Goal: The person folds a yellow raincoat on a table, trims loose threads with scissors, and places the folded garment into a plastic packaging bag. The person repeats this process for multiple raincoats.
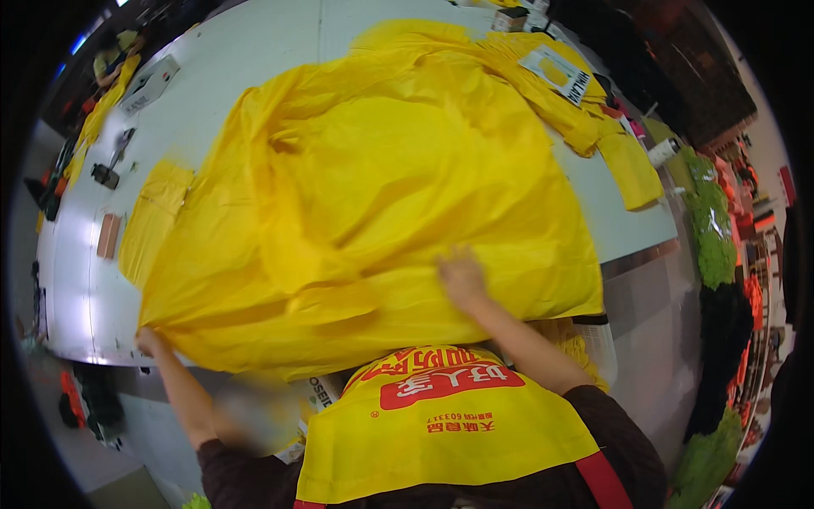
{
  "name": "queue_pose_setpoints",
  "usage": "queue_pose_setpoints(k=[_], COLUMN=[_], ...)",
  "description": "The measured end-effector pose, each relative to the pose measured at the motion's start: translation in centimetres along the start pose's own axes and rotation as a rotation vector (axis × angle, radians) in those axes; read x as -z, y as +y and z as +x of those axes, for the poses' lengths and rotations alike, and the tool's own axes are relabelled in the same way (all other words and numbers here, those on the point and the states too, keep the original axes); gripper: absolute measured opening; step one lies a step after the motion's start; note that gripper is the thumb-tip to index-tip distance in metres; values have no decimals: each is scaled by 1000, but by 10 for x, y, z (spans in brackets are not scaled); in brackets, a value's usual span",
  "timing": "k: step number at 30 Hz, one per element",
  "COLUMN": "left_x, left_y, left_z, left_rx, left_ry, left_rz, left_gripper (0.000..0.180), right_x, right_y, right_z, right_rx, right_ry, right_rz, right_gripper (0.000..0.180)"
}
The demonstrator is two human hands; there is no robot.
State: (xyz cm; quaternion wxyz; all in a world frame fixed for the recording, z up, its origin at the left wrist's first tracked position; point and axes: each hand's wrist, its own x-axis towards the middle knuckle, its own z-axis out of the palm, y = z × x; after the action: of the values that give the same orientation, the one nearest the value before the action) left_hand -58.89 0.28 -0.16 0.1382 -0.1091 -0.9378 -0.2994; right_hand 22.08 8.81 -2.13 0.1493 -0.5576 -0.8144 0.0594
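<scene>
A large yellow garment (407, 170), thin and coat-like with loose folds, spreads over the white table (216, 85). Its near edge hangs by my body. At the garment's near left corner, the fingers of my left hand (151, 342) are closed on the hem. My right hand (462, 276) rests on the fabric right of the middle, fingers spread and a little blurred. A sleeve-like fold (335, 301) lies across the front, left of my right hand.
More yellow pieces (627, 165) lie at the far right, with a printed white package (555, 75) on them. A black-handled tool (106, 174), a small brown block (108, 236) and a cardboard box (153, 85) are at left. Another person (110, 68) stands far left.
</scene>
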Motion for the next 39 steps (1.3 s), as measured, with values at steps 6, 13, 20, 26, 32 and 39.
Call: queue_pose_setpoints(k=[6, 13, 20, 26, 32, 39], left_x=[32, 41, 48, -6, 45, 98], left_y=[217, 356, 434, 375, 260, 286], left_z=[-104, -490, -671, -598, -491, -508], left_rx=[-337, -1033, -945, -827, -829, -917], left_ry=[249, -697, -1243, -1023, -788, -511], left_rz=[-34, -511, -341, -591, 70, 620], left_gripper=[45, 47, 46, 27, 28, 32], right_x=[33, 66, 91, 89, 109, 116], right_y=[-67, 85, 229, 251, 161, 194], right_z=[3, -3, -41, -83, -176, -135], right_rx=[113, -459, -834, -529, -200, -435], right_ry=[-579, 284, 96, 80, -126, -131], right_rz=[728, 914, -309, -42, 283, 637], right_gripper=[35, 28, 37, 39, 28, 20])
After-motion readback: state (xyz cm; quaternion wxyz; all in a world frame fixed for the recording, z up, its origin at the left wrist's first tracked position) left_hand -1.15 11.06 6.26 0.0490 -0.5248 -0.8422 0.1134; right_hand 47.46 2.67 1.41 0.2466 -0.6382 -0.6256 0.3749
